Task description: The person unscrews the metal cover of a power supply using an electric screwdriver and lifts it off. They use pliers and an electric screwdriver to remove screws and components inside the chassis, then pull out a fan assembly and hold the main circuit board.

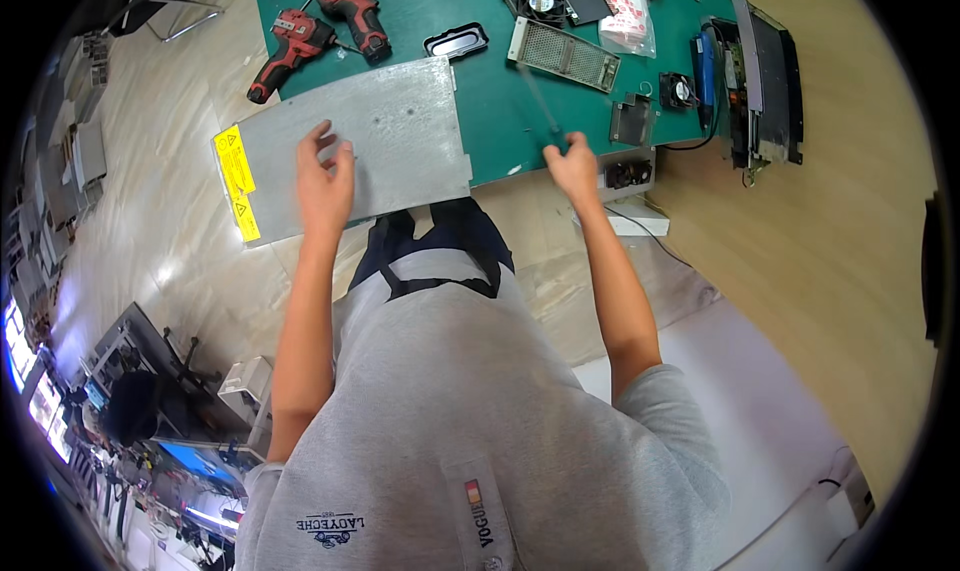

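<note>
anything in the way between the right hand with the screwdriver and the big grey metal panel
Nothing visible: between the right hand, holding the screwdriver, and the near right edge of the metal panel, only green tabletop shows. The left hand is over the panel, beyond that gap.

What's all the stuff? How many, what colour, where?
Table: 1, green, top middle
Power drills: 2, red and black, table's far left
Metal panel: 1, silver and yellow, near left
Small tray: 1, black, beyond panel
Perforated box: 1, silver, far middle
Fans: at least 2, black, far middle, right
Plastic bag: 1, white and red, far right
Upright unit: 1, black and grey, table's right
Clutter: uncountable, mixed colours, lower left
Screwdriver: 1, dark-handled, above table
Shirt: 1, grey, bottom
Left hand: 1, bare, over panel
Right hand: 1, bare, around screwdriver
</note>
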A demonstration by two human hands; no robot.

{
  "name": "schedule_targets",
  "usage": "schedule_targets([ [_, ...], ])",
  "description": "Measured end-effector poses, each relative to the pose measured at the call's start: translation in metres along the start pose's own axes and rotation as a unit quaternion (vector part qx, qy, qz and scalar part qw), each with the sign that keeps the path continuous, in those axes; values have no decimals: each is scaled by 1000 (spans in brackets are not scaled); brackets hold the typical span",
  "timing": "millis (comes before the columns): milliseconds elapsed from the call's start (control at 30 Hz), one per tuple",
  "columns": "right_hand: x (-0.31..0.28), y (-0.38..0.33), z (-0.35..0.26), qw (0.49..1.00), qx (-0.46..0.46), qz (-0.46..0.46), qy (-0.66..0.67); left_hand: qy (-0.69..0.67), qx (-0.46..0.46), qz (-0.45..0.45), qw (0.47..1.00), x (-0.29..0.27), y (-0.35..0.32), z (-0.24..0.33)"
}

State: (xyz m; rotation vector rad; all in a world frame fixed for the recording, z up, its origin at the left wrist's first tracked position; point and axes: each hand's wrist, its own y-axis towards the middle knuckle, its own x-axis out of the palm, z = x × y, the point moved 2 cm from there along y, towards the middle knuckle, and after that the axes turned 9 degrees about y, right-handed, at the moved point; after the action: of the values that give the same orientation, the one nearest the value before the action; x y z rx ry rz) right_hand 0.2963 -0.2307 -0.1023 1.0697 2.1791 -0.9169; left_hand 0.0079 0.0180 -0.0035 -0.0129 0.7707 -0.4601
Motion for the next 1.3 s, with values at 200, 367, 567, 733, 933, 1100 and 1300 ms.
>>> schedule_targets([
  [200, 43, -6, -6, 996, -69, 51, 12, 13, 65, -47, 997, 12, -20, 22],
  [367, 64, -2, 0, 984, -131, 122, -23, 32, 14, -57, 998, 5, -29, 10],
  [567, 48, 13, -11, 997, -29, 24, -67, 52, 13, -42, 998, 4, -34, 16],
  [733, 48, 19, -6, 997, -38, 10, -63, 56, 60, -29, 996, 10, -31, 27],
  [933, 37, -13, -61, 903, 98, -153, 389, 12, 53, -134, 989, 10, -12, 38],
  [1100, 23, -78, -163, 766, 157, -297, 548, -187, 28, -310, 932, 22, 0, 69],
  [1300, 60, -82, -229, 694, 221, -294, 619, -275, 4, -392, 878, 7, 59, 43],
])
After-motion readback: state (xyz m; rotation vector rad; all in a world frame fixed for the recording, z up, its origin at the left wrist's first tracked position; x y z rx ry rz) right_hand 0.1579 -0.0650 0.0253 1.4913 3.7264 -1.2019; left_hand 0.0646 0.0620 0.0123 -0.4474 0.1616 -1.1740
